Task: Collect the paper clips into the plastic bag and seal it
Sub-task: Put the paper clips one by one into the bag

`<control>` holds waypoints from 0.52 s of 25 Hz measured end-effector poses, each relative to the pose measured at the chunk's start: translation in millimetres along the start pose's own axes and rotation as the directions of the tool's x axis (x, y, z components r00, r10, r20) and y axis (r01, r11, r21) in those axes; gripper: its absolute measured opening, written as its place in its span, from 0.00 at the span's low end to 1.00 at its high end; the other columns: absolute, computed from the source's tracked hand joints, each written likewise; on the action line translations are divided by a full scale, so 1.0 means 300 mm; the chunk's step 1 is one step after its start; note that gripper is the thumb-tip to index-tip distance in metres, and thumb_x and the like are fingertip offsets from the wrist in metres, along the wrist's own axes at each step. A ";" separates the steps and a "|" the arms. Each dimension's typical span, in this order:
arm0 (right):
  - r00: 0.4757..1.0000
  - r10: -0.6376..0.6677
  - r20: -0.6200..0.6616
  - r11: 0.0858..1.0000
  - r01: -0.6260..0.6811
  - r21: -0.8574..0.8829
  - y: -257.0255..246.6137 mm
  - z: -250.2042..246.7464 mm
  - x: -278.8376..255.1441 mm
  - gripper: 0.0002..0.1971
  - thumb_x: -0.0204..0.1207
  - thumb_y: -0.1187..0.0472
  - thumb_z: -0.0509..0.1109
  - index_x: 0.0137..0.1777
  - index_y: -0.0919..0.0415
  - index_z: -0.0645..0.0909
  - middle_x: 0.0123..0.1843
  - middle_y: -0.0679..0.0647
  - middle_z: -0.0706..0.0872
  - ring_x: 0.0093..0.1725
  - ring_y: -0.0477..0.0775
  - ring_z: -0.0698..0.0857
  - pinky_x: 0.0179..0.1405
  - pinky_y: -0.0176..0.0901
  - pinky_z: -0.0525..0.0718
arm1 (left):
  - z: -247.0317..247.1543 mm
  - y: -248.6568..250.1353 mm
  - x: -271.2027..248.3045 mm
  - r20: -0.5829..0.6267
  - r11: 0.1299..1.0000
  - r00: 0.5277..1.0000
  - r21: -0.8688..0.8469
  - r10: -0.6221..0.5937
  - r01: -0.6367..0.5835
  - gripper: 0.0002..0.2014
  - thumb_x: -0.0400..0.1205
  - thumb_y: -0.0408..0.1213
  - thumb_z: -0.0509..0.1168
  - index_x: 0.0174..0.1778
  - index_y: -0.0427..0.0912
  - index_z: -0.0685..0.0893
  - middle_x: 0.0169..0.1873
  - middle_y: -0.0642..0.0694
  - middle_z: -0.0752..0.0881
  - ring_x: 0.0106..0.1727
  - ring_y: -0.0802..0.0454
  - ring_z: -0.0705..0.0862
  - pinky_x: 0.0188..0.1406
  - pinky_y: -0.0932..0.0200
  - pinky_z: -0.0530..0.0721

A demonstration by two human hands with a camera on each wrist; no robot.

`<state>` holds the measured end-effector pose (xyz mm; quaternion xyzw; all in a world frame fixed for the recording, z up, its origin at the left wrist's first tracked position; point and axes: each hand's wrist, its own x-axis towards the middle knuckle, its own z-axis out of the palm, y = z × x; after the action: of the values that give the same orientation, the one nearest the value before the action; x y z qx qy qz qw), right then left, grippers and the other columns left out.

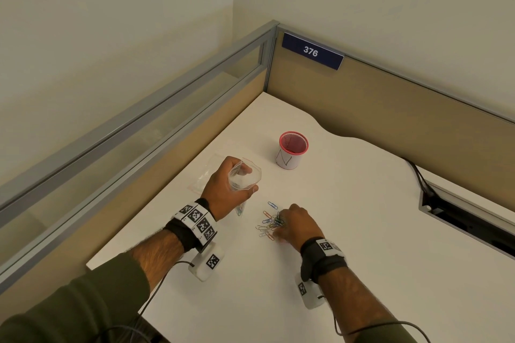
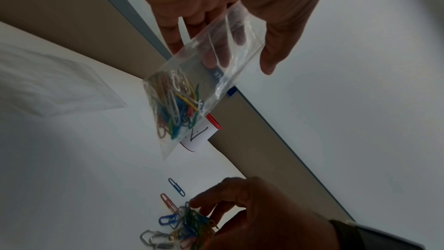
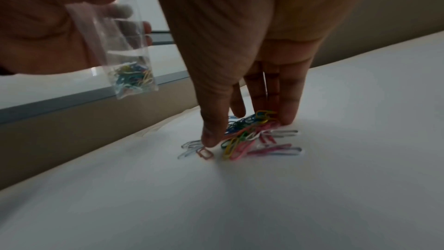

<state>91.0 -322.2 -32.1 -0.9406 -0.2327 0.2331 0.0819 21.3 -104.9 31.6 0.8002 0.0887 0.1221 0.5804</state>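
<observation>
Left hand [image 1: 223, 189] grips the small clear plastic bag [image 2: 204, 75] beside the red mesh cup [image 1: 293, 149], mouth open, partly filled; right hand [image 1: 296, 224] pinches coloured wire paper clips [image 3: 250, 136] on the white desk [image 1: 348, 231]; many remain, sealing undone

Open desk [image 1: 348, 231] lies right of the clips; red cup [image 1: 292, 150] stands behind, partition walls [image 1: 390, 100] beyond.

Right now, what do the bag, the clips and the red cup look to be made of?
Bag: thin clear plastic film, glossy; fingers show through it and it creases.
Clips: bent wire loops in mixed colours, probably coated metal; some look bare silver-grey.
Cup: red mesh wall, likely metal though plastic is possible; a white paper-like wrap with pen marks covers its lower part.
</observation>
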 end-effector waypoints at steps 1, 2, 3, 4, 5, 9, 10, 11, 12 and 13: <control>0.999 -0.035 0.006 0.998 0.035 -0.051 -0.012 0.010 0.001 0.21 0.72 0.51 0.73 0.64 0.58 0.79 0.58 0.57 0.78 0.60 0.59 0.77 0.56 0.51 0.82 | -0.001 0.002 0.000 0.000 1.000 1.000 0.001 0.000 0.000 0.22 0.72 0.38 0.79 0.58 0.42 0.78 0.52 0.55 0.84 0.62 0.54 0.83 0.63 0.64 0.77; 0.998 -0.062 -0.003 0.993 0.061 -0.098 -0.023 0.017 0.003 0.19 0.74 0.53 0.71 0.64 0.58 0.78 0.59 0.57 0.77 0.60 0.59 0.77 0.55 0.52 0.83 | -0.003 0.001 0.002 0.000 1.000 1.000 0.001 0.000 0.000 0.22 0.73 0.36 0.79 0.59 0.42 0.78 0.52 0.55 0.84 0.61 0.54 0.83 0.62 0.65 0.77; 0.996 -0.085 -0.022 0.987 0.081 -0.135 -0.027 0.026 0.004 0.15 0.77 0.56 0.68 0.63 0.58 0.78 0.58 0.57 0.78 0.60 0.60 0.78 0.54 0.52 0.83 | 0.000 0.002 0.001 -0.003 1.000 1.000 0.002 0.001 -0.001 0.22 0.73 0.35 0.79 0.59 0.41 0.78 0.52 0.55 0.84 0.61 0.54 0.83 0.61 0.66 0.77; 0.993 -0.109 -0.048 0.983 0.100 -0.157 -0.041 0.029 0.013 0.12 0.79 0.59 0.65 0.60 0.59 0.79 0.57 0.58 0.78 0.59 0.60 0.79 0.53 0.52 0.84 | -0.010 -0.001 0.002 -0.016 1.000 1.000 0.012 0.002 -0.002 0.22 0.73 0.35 0.79 0.59 0.41 0.78 0.51 0.56 0.84 0.61 0.55 0.83 0.61 0.66 0.77; 0.992 -0.111 -0.065 0.981 0.099 -0.164 -0.039 0.034 0.012 0.09 0.80 0.61 0.63 0.57 0.59 0.79 0.55 0.58 0.79 0.57 0.60 0.80 0.52 0.52 0.84 | -0.006 0.002 0.001 -0.014 1.000 1.000 0.013 0.002 -0.002 0.22 0.73 0.35 0.79 0.59 0.41 0.78 0.51 0.55 0.83 0.61 0.55 0.83 0.61 0.66 0.77; 0.994 -0.051 -0.093 0.994 0.041 -0.100 -0.024 0.014 0.010 0.08 0.77 0.67 0.63 0.53 0.62 0.81 0.54 0.60 0.83 0.53 0.61 0.84 0.52 0.48 0.84 | -0.001 0.001 0.002 -0.007 1.000 1.000 0.013 -0.002 0.002 0.22 0.73 0.35 0.79 0.59 0.42 0.78 0.52 0.55 0.84 0.61 0.54 0.83 0.62 0.64 0.77; 0.994 -0.020 -0.107 0.999 0.016 -0.035 -0.015 0.001 0.010 0.09 0.76 0.67 0.64 0.53 0.62 0.82 0.54 0.60 0.85 0.53 0.61 0.84 0.53 0.47 0.83 | -0.002 0.001 0.001 -0.008 1.000 1.000 0.016 -0.004 0.004 0.22 0.73 0.35 0.79 0.59 0.42 0.78 0.52 0.56 0.84 0.62 0.55 0.83 0.62 0.65 0.77; 0.991 0.007 -0.133 0.999 0.000 0.049 -0.009 -0.020 0.007 0.08 0.76 0.67 0.66 0.52 0.62 0.84 0.54 0.59 0.86 0.53 0.60 0.85 0.53 0.47 0.83 | -0.004 0.000 0.001 -0.007 1.000 1.000 0.017 -0.004 0.004 0.22 0.73 0.35 0.79 0.59 0.42 0.78 0.51 0.56 0.83 0.62 0.55 0.83 0.61 0.64 0.77; 0.986 0.033 -0.165 0.989 -0.009 0.146 -0.005 -0.045 0.001 0.07 0.76 0.66 0.68 0.50 0.62 0.85 0.53 0.58 0.87 0.52 0.59 0.86 0.54 0.47 0.84 | -0.004 -0.003 0.002 -0.007 1.000 1.000 0.015 -0.005 0.005 0.22 0.73 0.35 0.79 0.59 0.42 0.78 0.51 0.57 0.83 0.61 0.55 0.83 0.61 0.64 0.78; 0.976 0.063 -0.206 0.966 -0.008 0.258 -0.005 -0.075 -0.010 0.05 0.75 0.66 0.70 0.48 0.61 0.86 0.50 0.57 0.89 0.50 0.58 0.87 0.53 0.49 0.85 | -0.003 -0.005 0.000 -0.005 1.000 1.000 0.017 -0.007 0.007 0.22 0.73 0.35 0.79 0.59 0.42 0.78 0.51 0.57 0.83 0.61 0.55 0.83 0.62 0.63 0.78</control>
<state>98.9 -323.3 -10.9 -0.9458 -0.1734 0.1607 0.2227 21.1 -103.5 30.4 0.8046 0.0941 0.1215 0.5736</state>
